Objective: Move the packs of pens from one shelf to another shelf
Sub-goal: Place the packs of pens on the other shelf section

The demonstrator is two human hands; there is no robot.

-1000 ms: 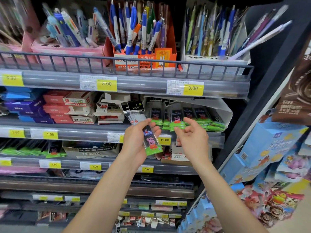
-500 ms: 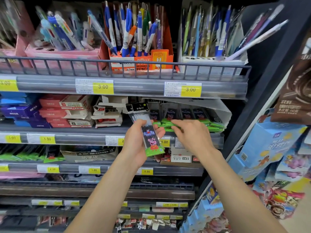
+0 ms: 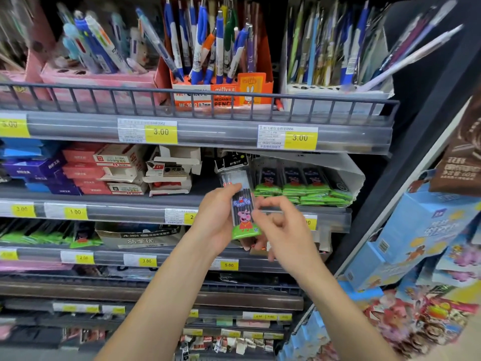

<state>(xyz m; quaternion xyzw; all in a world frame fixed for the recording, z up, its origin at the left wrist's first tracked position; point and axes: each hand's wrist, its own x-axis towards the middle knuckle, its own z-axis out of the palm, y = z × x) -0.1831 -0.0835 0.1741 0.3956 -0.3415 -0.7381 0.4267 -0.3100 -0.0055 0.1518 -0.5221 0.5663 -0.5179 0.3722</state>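
Observation:
My left hand (image 3: 216, 225) grips a small stack of pen packs (image 3: 240, 201), black with a pink cartoon pig and a green bottom, held upright in front of the second shelf. My right hand (image 3: 286, 235) is beside it with curled fingers, its thumb on the front pack's right edge. Behind them, several matching packs (image 3: 299, 188) lie in a row in a white cardboard tray (image 3: 351, 178) at the right end of that shelf. More green packs (image 3: 39, 235) lie on the shelf below, at the far left.
The top shelf holds an orange box of mechanical pencils (image 3: 221, 95) and two other pen displays behind a wire rail (image 3: 197, 91). Red and blue boxes (image 3: 83, 168) fill the second shelf's left side. A black upright (image 3: 406, 152) bounds the shelves; blue boxes (image 3: 429, 230) hang beyond it.
My right hand has drawn back from the packs in the tray and come to the stack in my left hand. The left hand has stayed about where it was.

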